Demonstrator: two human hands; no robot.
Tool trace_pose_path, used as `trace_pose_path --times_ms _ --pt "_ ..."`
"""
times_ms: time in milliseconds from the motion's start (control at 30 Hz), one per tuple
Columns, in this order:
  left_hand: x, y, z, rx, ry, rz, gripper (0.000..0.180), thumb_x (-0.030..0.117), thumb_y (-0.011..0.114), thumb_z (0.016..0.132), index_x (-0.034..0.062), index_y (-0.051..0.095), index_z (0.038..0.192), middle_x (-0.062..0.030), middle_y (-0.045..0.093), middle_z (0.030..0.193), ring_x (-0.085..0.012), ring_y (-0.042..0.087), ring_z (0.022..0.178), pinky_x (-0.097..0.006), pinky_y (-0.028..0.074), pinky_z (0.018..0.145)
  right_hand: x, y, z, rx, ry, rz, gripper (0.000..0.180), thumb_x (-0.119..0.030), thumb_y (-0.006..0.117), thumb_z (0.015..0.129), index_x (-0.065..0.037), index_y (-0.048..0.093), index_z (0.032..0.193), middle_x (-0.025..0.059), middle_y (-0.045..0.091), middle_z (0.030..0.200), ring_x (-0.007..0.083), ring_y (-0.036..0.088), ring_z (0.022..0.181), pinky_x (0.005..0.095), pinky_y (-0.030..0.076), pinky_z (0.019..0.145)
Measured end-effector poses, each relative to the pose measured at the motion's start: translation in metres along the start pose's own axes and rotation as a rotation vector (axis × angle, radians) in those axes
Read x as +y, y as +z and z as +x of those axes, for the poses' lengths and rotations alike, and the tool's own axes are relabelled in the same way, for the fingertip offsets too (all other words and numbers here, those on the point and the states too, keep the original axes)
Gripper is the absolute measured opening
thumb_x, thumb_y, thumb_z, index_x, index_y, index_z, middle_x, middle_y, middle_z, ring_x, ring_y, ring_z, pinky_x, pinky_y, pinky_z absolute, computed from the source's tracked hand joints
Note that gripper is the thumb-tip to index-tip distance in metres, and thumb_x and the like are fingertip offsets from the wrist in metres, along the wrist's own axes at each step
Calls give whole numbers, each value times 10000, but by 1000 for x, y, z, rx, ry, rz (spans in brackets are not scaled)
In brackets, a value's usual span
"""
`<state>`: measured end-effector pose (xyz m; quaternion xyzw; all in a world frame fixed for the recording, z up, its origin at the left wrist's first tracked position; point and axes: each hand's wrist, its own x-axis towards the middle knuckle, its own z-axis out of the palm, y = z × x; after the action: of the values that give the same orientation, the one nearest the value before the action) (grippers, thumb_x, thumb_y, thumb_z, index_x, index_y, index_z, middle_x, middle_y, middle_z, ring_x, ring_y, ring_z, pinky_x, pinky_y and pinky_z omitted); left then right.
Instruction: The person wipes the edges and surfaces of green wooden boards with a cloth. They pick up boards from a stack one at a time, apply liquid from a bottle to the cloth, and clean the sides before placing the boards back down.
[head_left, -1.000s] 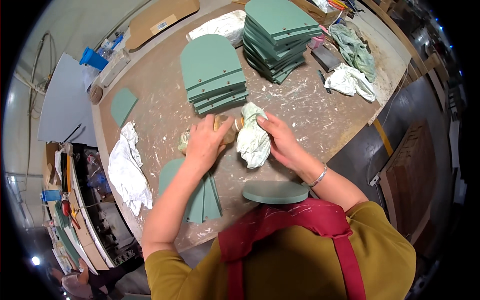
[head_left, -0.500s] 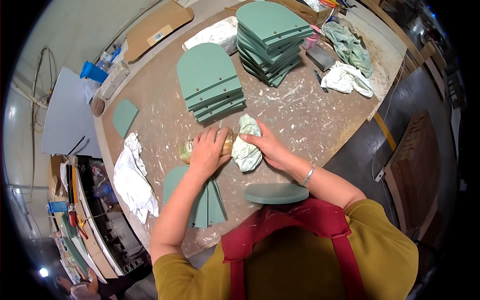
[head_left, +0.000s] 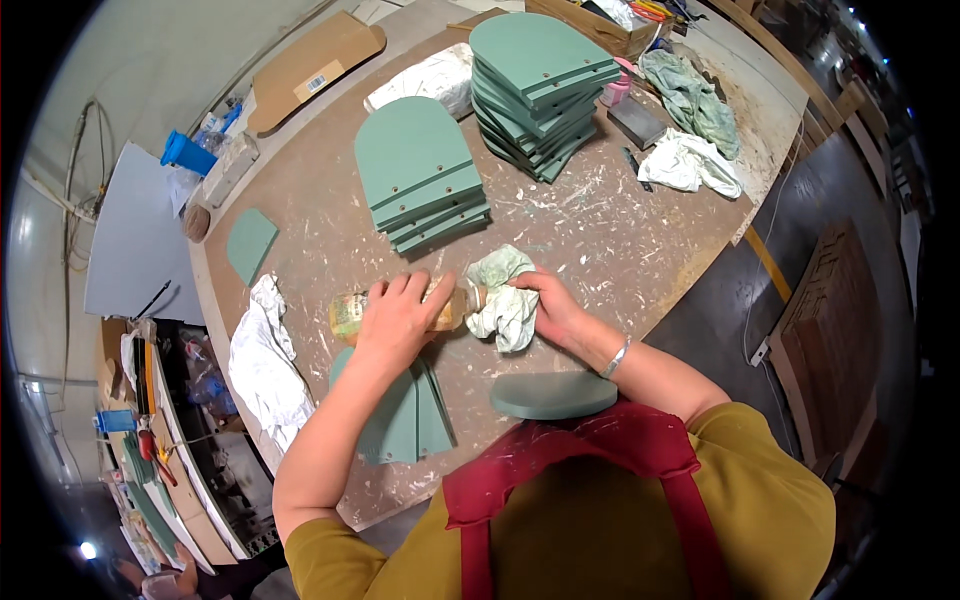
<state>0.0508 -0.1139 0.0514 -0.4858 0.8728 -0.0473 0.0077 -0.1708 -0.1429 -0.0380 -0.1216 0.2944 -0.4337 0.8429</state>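
Observation:
My left hand (head_left: 397, 322) is wrapped round a bottle (head_left: 346, 316) with a worn label, tipped on its side. Its neck points right, up against a crumpled white cloth (head_left: 503, 322) with green stains. My right hand (head_left: 556, 308) grips that cloth, with the thumb on top. Close to my apron lies a green round-ended board (head_left: 553, 395). Below my left forearm several green boards (head_left: 400, 415) are fanned out. Beyond my hands stands a short stack of green boards (head_left: 413, 150) with small holes along the near edge.
A taller stack of green boards (head_left: 540, 50) rises at the back. A small green piece (head_left: 250, 240) and a white cloth (head_left: 265, 365) lie on the left. Toward the right edge are a dark block (head_left: 637, 125), another white cloth (head_left: 690, 162) and a greenish rag (head_left: 692, 95).
My left hand and the bottle have shifted left and a little nearer me, exposing the neck beside the cloth. The cloth in my right hand has changed shape and moved slightly nearer.

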Motion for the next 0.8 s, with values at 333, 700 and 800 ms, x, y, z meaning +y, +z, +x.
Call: trace_pose_path --times_ms 333,700,800 --pt "-6 -20 1 -17 54 65 766 190 816 584 187 486 1275 -44 548 1068 -229 556 969 -379 426 796 2 13 -9 -122 51 -43 426 -5 435 893 29 390 1316 173 532 1258 289 564 1140 409 466 988" --pt "-16 -26 -2 -9 -16 -6 812 131 818 568 187 464 1296 -49 546 1133 -234 548 1028 -387 424 842 -2 8 -4 -127 208 183 394 -77 469 867 75 447 1229 214 577 1177 329 586 1078 449 442 996" --pt "-25 -23 -4 35 -44 -53 822 99 815 564 170 454 1299 -61 542 1156 -249 539 1070 -396 421 873 -6 18 3 -151 255 240 400 -83 470 866 73 448 1233 217 582 1166 329 585 1079 452 442 990"
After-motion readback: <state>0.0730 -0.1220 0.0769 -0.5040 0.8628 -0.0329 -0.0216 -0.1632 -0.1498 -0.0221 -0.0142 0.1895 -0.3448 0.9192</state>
